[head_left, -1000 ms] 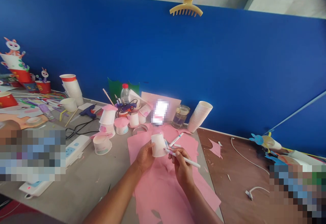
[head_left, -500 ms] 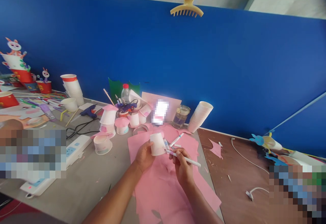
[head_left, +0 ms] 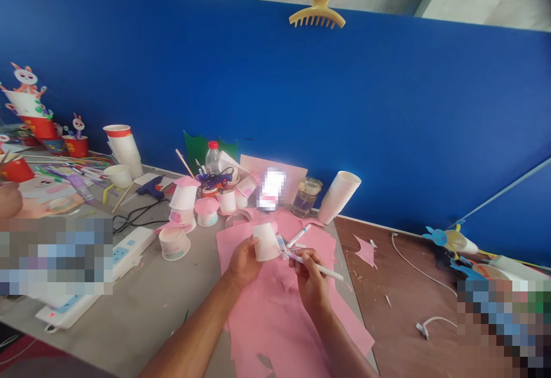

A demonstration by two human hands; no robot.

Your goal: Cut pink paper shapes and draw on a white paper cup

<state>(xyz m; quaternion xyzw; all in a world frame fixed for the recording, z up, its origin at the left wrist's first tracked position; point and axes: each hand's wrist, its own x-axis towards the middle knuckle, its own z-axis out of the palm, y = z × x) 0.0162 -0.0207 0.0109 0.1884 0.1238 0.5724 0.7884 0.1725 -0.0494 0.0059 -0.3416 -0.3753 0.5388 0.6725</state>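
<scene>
A white paper cup (head_left: 266, 241), mouth down and slightly tilted, is gripped by its left side in my left hand (head_left: 244, 262). My right hand (head_left: 311, 279) is closed around a white marker pen (head_left: 330, 273), its tip end pointing left toward the cup with a small gap between. Both hands are above overlapping sheets of pink paper (head_left: 262, 320). Just behind my right fingers lie another marker (head_left: 300, 233) and some small items I cannot make out.
A phone (head_left: 271, 189) leans at the back, beside a glass jar (head_left: 306, 197) and a stack of paper cups (head_left: 340, 195). Pink-topped cup models (head_left: 184, 197), a glue gun (head_left: 151, 189) and a power strip (head_left: 124, 257) are to the left. Another person's hand (head_left: 9, 199) shows far left.
My right hand has drawn the marker slightly right, away from the cup. My left hand keeps the cup nearly still. At far left, the other person's hand has moved up near a red cup.
</scene>
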